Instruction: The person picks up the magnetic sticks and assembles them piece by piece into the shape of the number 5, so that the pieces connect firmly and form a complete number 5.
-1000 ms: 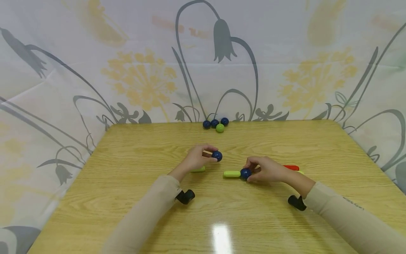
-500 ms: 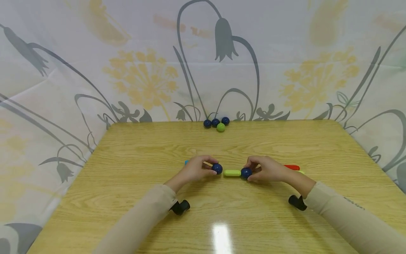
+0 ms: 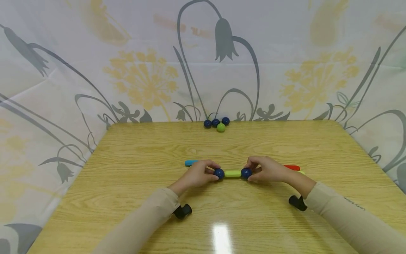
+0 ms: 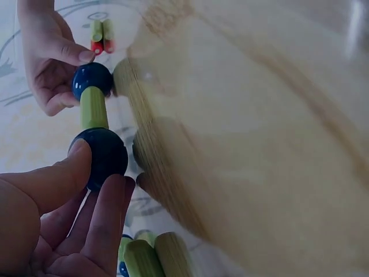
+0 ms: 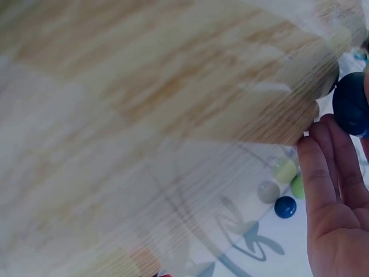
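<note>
A short yellow-green rod (image 3: 233,174) lies level between two dark blue balls near the middle of the table. My left hand (image 3: 198,173) pinches the left blue ball (image 3: 219,173) between thumb and fingers, and this ball meets the rod's left end. The right blue ball (image 3: 246,173) sits at the rod's other end, pinched by my right hand (image 3: 268,170). Seen from the left wrist, the rod (image 4: 93,108) joins the near ball (image 4: 105,157) and the far one (image 4: 92,79) in one line. In the right wrist view the ball (image 5: 350,104) is partly cut off by the edge.
Several balls, blue ones (image 3: 207,124) and a green one (image 3: 221,127), rest at the table's back edge before a flowered cloth. A blue rod (image 3: 191,163) lies behind my left hand. A red rod (image 3: 292,167) and a yellow-green one (image 3: 301,172) lie partly hidden behind my right wrist.
My left hand has come down toward me and then right with its blue ball, which now touches the rod's left end. The right hand has stayed nearly still on its ball.
</note>
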Demonstrator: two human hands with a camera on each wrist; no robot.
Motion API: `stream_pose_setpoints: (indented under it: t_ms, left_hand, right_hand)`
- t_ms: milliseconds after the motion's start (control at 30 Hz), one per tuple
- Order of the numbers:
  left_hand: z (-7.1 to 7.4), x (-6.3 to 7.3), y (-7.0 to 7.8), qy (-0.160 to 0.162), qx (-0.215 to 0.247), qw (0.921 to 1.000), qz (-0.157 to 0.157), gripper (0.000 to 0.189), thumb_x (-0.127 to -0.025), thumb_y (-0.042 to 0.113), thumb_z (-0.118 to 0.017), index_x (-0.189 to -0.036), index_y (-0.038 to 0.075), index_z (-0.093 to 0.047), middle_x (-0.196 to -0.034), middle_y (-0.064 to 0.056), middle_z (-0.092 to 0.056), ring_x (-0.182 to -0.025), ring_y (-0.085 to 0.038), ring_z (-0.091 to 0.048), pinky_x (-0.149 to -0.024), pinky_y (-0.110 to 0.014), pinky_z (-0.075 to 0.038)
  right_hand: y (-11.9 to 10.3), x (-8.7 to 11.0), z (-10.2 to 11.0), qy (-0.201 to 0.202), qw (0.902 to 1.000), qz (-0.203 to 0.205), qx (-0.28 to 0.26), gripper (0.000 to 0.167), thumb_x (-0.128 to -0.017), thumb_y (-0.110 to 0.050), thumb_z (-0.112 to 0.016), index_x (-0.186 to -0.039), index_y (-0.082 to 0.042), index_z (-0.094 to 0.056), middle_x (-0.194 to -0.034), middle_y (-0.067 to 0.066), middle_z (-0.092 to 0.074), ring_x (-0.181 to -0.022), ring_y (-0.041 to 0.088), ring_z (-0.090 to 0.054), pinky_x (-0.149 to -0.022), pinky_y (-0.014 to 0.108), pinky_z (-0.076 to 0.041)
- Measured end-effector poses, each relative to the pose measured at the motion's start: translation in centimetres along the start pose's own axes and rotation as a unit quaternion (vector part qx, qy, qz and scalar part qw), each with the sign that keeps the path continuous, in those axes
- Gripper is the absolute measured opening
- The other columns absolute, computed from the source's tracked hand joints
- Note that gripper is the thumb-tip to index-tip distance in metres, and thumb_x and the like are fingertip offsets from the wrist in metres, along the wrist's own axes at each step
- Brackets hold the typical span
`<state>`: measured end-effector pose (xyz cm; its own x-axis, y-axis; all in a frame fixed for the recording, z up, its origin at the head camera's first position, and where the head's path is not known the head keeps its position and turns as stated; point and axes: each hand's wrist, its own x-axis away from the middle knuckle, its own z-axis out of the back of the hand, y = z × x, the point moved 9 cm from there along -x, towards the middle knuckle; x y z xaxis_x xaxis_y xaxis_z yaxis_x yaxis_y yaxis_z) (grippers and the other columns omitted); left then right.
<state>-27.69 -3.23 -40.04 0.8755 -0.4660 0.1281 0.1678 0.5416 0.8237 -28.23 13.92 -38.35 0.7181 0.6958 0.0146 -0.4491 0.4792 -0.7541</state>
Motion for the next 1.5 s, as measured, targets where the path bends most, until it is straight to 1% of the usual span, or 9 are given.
stream_pose_setpoints:
  t_ms: [267,367,500,600,733,900,1100,1367,1500]
  left_hand:
    - [0.1,0.1,0.0,0.002,0.008,1.0,-0.003,0.032,-0.087,0.009,-0.067,-0.118,0.007,-0.062,-0.119,-0.008,-0.059,-0.104,-0.022,-0.059,-0.083,-0.03,-0.05]
    - [0.6,0.4,-0.2,0.008,0.02,0.9998,0.002,0.033,-0.087,0.01,-0.067,-0.12,0.007,-0.061,-0.118,-0.007,-0.06,-0.104,-0.021,-0.059,-0.082,-0.03,-0.051]
    - [1.8,0.6,-0.3,0.026,0.026,0.9993,-0.013,0.031,-0.087,0.01,-0.067,-0.117,0.005,-0.062,-0.116,-0.008,-0.061,-0.101,-0.022,-0.06,-0.078,-0.029,-0.052]
    - [2.8,0.7,-0.5,0.043,0.014,0.9987,-0.025,0.03,-0.086,0.01,-0.069,-0.115,0.004,-0.064,-0.113,-0.008,-0.062,-0.098,-0.022,-0.061,-0.076,-0.028,-0.052]
    - [3.8,1.1,-0.8,0.062,0.006,0.9977,-0.027,0.029,-0.085,0.009,-0.069,-0.113,0.004,-0.064,-0.11,-0.006,-0.063,-0.095,-0.021,-0.061,-0.077,-0.029,-0.052]
    - [4.5,1.5,-1.1,0.078,-0.005,0.9964,-0.032,0.028,-0.084,0.008,-0.07,-0.112,0.005,-0.065,-0.108,-0.006,-0.063,-0.096,-0.02,-0.059,-0.081,-0.031,-0.05]
    - [5.3,1.9,-1.6,0.099,-0.037,0.9941,-0.023,0.026,-0.082,0.009,-0.072,-0.108,0.008,-0.068,-0.105,-0.001,-0.065,-0.1,-0.02,-0.06,-0.085,-0.033,-0.049]
    - [5.5,1.8,-2.1,0.09,-0.057,0.9943,-0.002,0.025,-0.082,0.009,-0.072,-0.107,0.008,-0.068,-0.106,-0.002,-0.065,-0.103,-0.02,-0.058,-0.09,-0.036,-0.046]
    - [5.4,1.8,-2.1,0.085,-0.062,0.9944,-0.005,0.025,-0.081,0.006,-0.072,-0.106,0.007,-0.068,-0.104,-0.003,-0.065,-0.098,-0.02,-0.059,-0.086,-0.034,-0.048]
  right_hand:
    - [0.2,0.0,0.1,0.002,1.0,-0.004,0.001,0.023,-0.079,-0.006,-0.074,-0.093,-0.004,-0.056,-0.096,0.005,-0.06,-0.091,0.022,-0.059,-0.077,0.026,-0.053]
    - [0.2,0.0,0.1,0.002,1.0,-0.005,0.001,0.023,-0.079,-0.007,-0.074,-0.093,-0.005,-0.056,-0.096,0.005,-0.06,-0.091,0.022,-0.058,-0.077,0.026,-0.053]
    - [0.3,0.0,0.1,0.002,1.0,-0.006,0.001,0.023,-0.079,-0.007,-0.074,-0.093,-0.005,-0.056,-0.097,0.005,-0.059,-0.092,0.023,-0.058,-0.077,0.026,-0.053]
    - [0.4,0.0,0.0,0.002,1.0,-0.007,0.001,0.023,-0.079,-0.007,-0.075,-0.093,-0.005,-0.056,-0.097,0.005,-0.06,-0.092,0.023,-0.058,-0.077,0.026,-0.053]
    - [0.4,0.0,0.0,0.002,1.0,-0.006,0.002,0.023,-0.079,-0.007,-0.075,-0.094,-0.005,-0.057,-0.097,0.005,-0.06,-0.092,0.022,-0.058,-0.077,0.026,-0.052]
    - [0.4,0.0,0.0,0.004,1.0,-0.004,0.003,0.023,-0.079,-0.007,-0.075,-0.094,-0.005,-0.057,-0.098,0.005,-0.06,-0.092,0.022,-0.058,-0.077,0.027,-0.053]
    - [0.5,0.0,0.0,0.005,1.0,-0.004,0.004,0.023,-0.079,-0.006,-0.074,-0.093,-0.005,-0.057,-0.098,0.005,-0.06,-0.092,0.022,-0.058,-0.077,0.027,-0.053]
    - [0.4,0.0,0.0,0.003,1.0,-0.003,0.001,0.022,-0.079,-0.007,-0.074,-0.093,-0.005,-0.057,-0.098,0.005,-0.06,-0.092,0.022,-0.058,-0.077,0.027,-0.053]
    - [0.3,0.0,0.0,0.003,1.0,-0.003,0.004,0.022,-0.08,-0.007,-0.074,-0.093,-0.005,-0.057,-0.098,0.005,-0.06,-0.092,0.022,-0.058,-0.077,0.027,-0.053]
